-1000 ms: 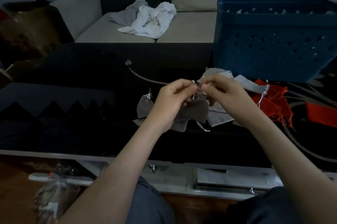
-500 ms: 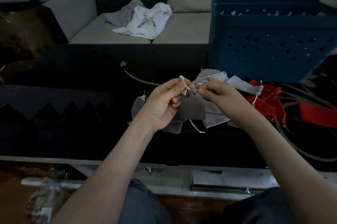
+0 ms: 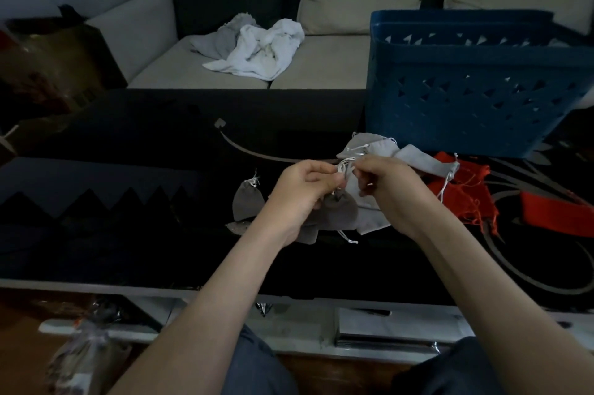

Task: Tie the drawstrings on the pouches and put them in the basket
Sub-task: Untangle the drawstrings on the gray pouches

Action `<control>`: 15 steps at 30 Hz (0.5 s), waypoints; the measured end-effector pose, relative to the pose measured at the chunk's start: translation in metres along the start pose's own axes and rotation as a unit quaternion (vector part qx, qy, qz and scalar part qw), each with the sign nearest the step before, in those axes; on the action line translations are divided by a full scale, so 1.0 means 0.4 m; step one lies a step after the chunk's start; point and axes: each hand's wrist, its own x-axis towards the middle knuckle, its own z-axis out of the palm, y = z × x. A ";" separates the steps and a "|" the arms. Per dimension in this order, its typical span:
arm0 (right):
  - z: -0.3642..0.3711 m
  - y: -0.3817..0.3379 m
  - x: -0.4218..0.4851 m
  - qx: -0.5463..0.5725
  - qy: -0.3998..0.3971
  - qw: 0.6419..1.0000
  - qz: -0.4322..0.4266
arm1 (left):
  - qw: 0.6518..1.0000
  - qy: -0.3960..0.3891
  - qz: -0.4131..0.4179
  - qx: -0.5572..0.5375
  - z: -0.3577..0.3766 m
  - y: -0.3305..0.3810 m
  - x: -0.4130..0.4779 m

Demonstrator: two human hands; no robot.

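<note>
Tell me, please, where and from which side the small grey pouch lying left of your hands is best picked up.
Probably by its gathered neck, just below the cord tuft at the far end. The grey pouch lies flat on the table, so a pinch from above finds its narrowest part there.

— Entry one: pouch (image 3: 340,214), grey cloth, matt; drawstring (image 3: 343,167), white cord, smooth.
— Entry two: basket (image 3: 466,99), blue plastic, faint sheen; table (image 3: 128,137), black, glossy; red cloth (image 3: 466,198), rough, frayed.
</note>
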 end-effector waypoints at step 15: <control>-0.003 0.034 -0.011 -0.243 -0.059 0.944 -0.215 | 0.997 0.023 0.039 0.059 -0.006 -0.009 0.004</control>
